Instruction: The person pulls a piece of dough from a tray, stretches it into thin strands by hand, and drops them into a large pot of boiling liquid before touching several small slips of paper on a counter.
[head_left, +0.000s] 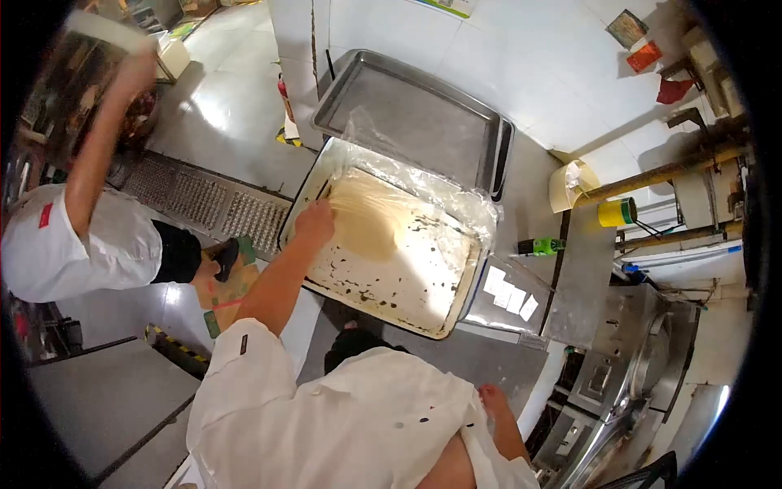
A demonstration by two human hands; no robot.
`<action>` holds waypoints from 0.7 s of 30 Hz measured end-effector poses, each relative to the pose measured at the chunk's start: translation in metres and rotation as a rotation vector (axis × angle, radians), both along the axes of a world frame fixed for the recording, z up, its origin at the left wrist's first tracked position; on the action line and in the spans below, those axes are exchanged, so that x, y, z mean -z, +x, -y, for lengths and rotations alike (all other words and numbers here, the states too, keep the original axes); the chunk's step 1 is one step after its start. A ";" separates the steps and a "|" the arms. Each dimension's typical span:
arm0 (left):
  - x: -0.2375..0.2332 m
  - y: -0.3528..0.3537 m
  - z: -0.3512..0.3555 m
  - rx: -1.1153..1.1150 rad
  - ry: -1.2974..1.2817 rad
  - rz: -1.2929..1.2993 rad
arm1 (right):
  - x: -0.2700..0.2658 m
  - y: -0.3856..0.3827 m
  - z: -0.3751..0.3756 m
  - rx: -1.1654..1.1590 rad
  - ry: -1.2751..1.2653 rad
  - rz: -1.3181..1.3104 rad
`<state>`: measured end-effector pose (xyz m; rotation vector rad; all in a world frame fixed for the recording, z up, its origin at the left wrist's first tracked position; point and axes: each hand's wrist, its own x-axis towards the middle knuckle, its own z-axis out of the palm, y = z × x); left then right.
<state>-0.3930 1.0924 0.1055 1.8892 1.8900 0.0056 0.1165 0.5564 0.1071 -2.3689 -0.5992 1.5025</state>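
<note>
Far left: co-worker in white jacket [73, 244] seen, one arm raised. Left hand [314, 221] held over left rim of white rectangular tray lined with clear plastic film [456, 306], fingers curled into fist; anything gripped cannot be made out. Blurred beige patch [366, 224] seen just beside it inside tray. Tray set on grey steel bench [489, 359], large grey metal baking tray [407, 114] behind. Right hand [493, 399] kept low at bench edge, grip not discernible. White paper slips [511, 293], green bottle [542, 245] further right.
</note>
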 end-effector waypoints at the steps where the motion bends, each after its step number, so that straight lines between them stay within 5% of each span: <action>1: 0.002 0.000 0.000 0.003 0.005 -0.005 | 0.006 0.005 0.003 0.055 -0.023 -0.018; 4: 0.014 -0.012 0.006 0.107 0.176 -0.031 | 0.024 0.018 0.000 -0.005 -0.107 -0.059; 7: 0.001 -0.016 0.018 0.033 0.073 0.112 | 0.005 0.005 -0.018 0.071 -0.032 -0.054; 10: 0.007 -0.011 0.039 -0.244 0.041 0.341 | 0.005 0.013 -0.013 0.100 0.049 -0.087; 14: 0.020 0.002 0.057 -0.121 0.468 0.289 | 0.019 0.049 -0.010 -0.076 0.029 -0.060; 16: 0.012 0.020 0.066 -0.014 0.660 0.320 | -0.014 0.048 -0.040 -0.046 0.063 0.006; 18: -0.003 0.052 0.087 -0.383 0.360 0.703 | -0.025 0.052 -0.055 0.018 0.142 -0.030; 19: 0.060 0.028 0.072 -0.542 0.319 0.974 | -0.028 0.057 -0.061 0.079 0.216 -0.054; 20: 0.039 0.044 0.073 -0.534 0.331 0.964 | -0.026 0.065 -0.070 0.081 0.226 -0.067; 21: -0.001 0.067 0.081 -0.697 0.344 1.233 | -0.025 0.075 -0.080 -0.014 0.226 -0.094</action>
